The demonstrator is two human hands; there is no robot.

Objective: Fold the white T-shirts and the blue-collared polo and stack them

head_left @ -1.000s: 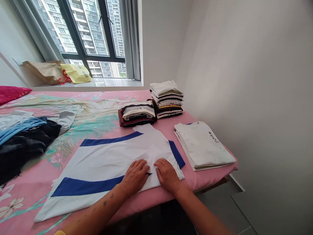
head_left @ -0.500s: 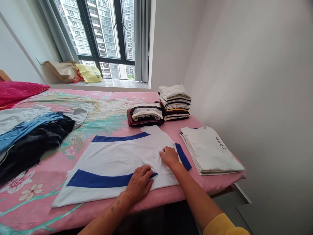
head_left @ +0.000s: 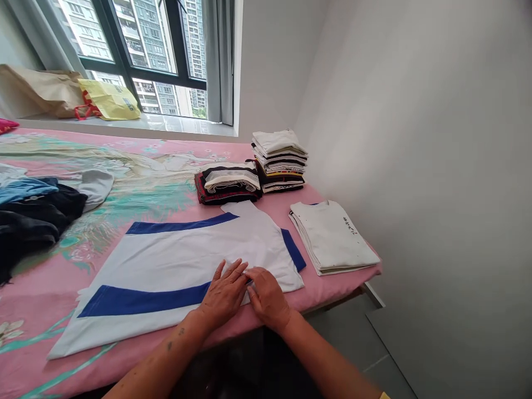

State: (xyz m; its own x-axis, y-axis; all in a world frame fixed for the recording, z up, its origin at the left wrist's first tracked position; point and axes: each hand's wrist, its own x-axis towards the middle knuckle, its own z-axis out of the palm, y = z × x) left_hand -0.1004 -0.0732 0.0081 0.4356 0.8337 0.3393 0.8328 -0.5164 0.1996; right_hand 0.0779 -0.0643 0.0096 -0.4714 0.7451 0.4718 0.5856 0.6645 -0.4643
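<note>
A white T-shirt with blue bands (head_left: pixel 166 260) is spread on the bed, its hem towards the left and its blue-cuffed sleeve towards the right. My left hand (head_left: pixel 224 291) lies flat on the shirt near its front edge, fingers spread over the end of the blue band. Right beside it, my right hand (head_left: pixel 268 299) has bent fingers and thumb closing on the shirt at that front edge; the fabric between them is mostly hidden. A folded stack of white shirts (head_left: pixel 332 238) lies to the right of the sleeve.
Behind the shirt stand a low folded pile (head_left: pixel 228 183) and a taller pile of clothes (head_left: pixel 280 160). Loose dark and blue clothes (head_left: pixel 45 205) lie at the left. A pink flowered sheet (head_left: pixel 145 199) covers the bed. Paper bags (head_left: pixel 112 100) rest on the window sill.
My right hand has moved from the sleeve side down to the front edge, beside my left hand. My left hand's fingers have spread. The view has turned to the right.
</note>
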